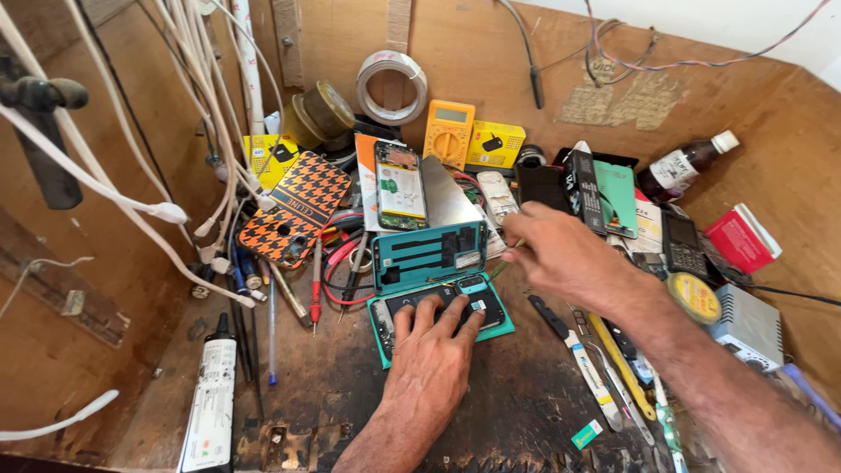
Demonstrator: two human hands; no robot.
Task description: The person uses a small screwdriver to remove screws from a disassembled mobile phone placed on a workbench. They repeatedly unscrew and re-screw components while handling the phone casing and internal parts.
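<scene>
My left hand lies flat on a teal phone frame in the middle of the dark wooden bench, fingers spread over its black inner parts. Just behind it leans a teal phone back cover. My right hand reaches in from the right, fingers curled near the cover's right edge; a thin tool seems pinched in them, but I cannot tell for sure. An opened phone with its battery showing stands propped behind.
An orange patterned phone case, yellow multimeter, tape roll and white cables crowd the back and left. A glue tube lies front left. Screwdrivers and tweezers, a solder tin and a brown bottle sit right.
</scene>
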